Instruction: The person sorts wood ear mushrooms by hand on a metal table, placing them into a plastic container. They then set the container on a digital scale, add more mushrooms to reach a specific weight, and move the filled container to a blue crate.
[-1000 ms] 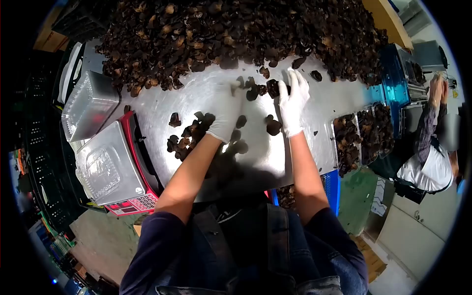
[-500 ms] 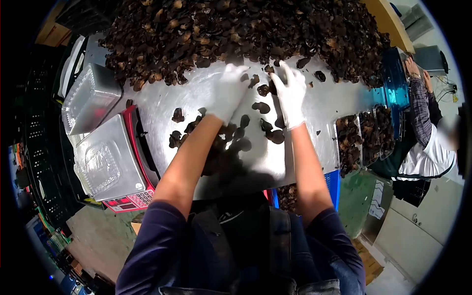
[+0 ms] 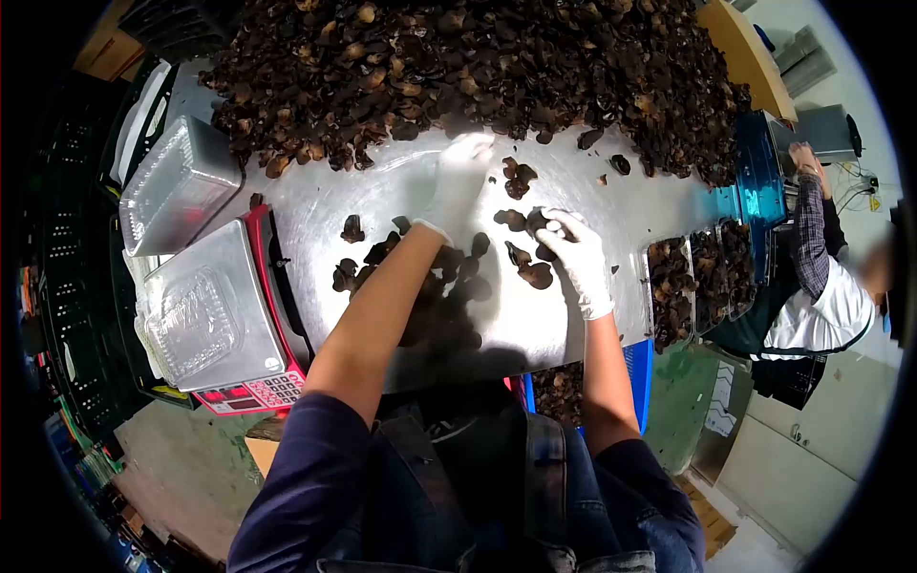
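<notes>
My left hand [image 3: 465,172], in a white glove, is at the lower edge of a big heap of dark wood ear mushrooms [image 3: 458,67]. Its fingers are curled together, slightly blurred, and hide whatever lies in them. My right hand [image 3: 578,253], also gloved, pinches a dark wood ear mushroom [image 3: 539,227] just above the metal table [image 3: 611,205]. Close by that hand lie several loose pieces, among them a mushroom [image 3: 535,275] and a small cluster [image 3: 517,178]. More scattered mushrooms [image 3: 352,229] rest left of my left forearm, partly hidden by it.
On the left stand a red scale [image 3: 250,393] with a clear plastic tray [image 3: 196,320] on it and stacked clear trays [image 3: 177,186]. Filled trays [image 3: 671,286] line the right edge. Below the table edge is a blue crate [image 3: 638,377]. A co-worker [image 3: 826,296] stands at right, near a blue container [image 3: 759,177].
My right hand has moved down toward me, its spread fingers closing on a mushroom. My left hand has shifted slightly right, and its fingers have curled. A small cluster now lies between the hands.
</notes>
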`<state>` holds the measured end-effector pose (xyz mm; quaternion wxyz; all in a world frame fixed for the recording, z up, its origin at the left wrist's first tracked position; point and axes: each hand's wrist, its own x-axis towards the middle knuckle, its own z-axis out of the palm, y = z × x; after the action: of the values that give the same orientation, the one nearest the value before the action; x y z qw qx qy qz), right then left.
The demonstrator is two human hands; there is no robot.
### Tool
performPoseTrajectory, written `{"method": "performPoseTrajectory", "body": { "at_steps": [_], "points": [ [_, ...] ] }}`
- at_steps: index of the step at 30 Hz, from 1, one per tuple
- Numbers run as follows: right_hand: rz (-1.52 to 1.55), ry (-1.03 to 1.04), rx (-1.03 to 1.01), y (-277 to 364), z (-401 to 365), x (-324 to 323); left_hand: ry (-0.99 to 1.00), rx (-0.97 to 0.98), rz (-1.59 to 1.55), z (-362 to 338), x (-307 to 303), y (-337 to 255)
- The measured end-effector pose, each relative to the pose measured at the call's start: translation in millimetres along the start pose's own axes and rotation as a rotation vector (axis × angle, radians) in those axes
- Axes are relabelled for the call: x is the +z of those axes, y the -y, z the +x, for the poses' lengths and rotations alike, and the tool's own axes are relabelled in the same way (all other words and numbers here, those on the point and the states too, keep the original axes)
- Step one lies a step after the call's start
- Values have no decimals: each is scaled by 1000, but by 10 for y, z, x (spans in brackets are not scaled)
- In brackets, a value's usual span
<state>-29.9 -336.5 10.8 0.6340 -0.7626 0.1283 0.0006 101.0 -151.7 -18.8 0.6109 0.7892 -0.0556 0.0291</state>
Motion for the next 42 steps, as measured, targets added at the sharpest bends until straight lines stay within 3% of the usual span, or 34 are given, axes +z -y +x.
{"method": "performPoseTrajectory", "body": {
  "at_steps": [3, 5, 7, 10, 13, 15, 16, 17, 18, 19, 20, 21, 22, 23, 25, 27, 28, 30, 31, 32, 33, 35, 37, 39, 42],
  "points": [
    [-42, -261, -6, 115, 109, 25, 118, -84, 106, -153, -14, 79],
    [68, -236, 88, 181, 240, 120, 144, -137, 34, -145, 154, 335],
    [-388, -134, -40, 46, 513, 167, 255, 199, 843, -150, 114, 135],
    [-666, -34, 49, 238, 608, 324, 196, 339, 713, -122, 93, 68],
    [-513, 61, -10, 144, 595, 309, 169, 435, 652, -134, 19, 0],
    [-128, 162, 210, 124, 586, 67, 187, 289, 621, -269, -24, -279],
    [125, 162, 130, 149, 565, -22, 458, -172, 521, -286, 98, -265],
    [72, 158, 135, 198, 542, -208, 463, 529, 136, -592, 131, -181],
    [44, 139, 118, 123, 569, -372, 645, 268, -324, -1023, 300, -207],
    [15, 120, 102, 41, 590, -511, 901, 156, 127, -1330, 339, -675],
    [-163, 76, -6, 26, 557, -605, 1087, 317, 491, -1547, 233, -907],
    [-342, 36, -114, 18, 505, -646, 788, 397, 59, -1841, 546, -408],
    [-305, 24, -146, -51, 459, -626, 846, 532, 363, -1667, 537, -396],
    [-502, -42, -225, 0, 376, -538, 895, 661, 672, -1341, 488, -422],
    [-565, -162, -356, -51, 229, -202, 573, -61, 80, -631, 214, -783],
    [-846, -61, -562, 69, -32, 121, -107, 681, 519, -274, 317, -421],
    [-794, -82, -529, -135, -68, 331, -105, 683, 520, -269, 269, -312],
    [-742, -104, -489, -261, -262, 545, 383, 553, 605, -253, 86, -149],
    [-635, 31, -461, -70, -435, 567, 384, 556, 606, -272, -34, -162],
    [-526, 163, -435, 35, -496, 566, 556, 470, 587, -354, -184, -210],
    [-525, 162, -438, -61, -426, 491, 725, 380, 563, -458, -340, -263],
    [-351, 63, -486, -340, -198, 230, 742, 228, 377, -731, -647, -323],
    [-699, -584, -358, 60, 396, -47, 737, 225, 336, -720, -754, -446],
    [-762, -767, -312, -112, 876, -307, 728, 218, 303, -664, -725, -469],
    [-939, -519, -242, -306, 1126, -584, 582, 0, 230, -579, -602, -447]
  ]
}}
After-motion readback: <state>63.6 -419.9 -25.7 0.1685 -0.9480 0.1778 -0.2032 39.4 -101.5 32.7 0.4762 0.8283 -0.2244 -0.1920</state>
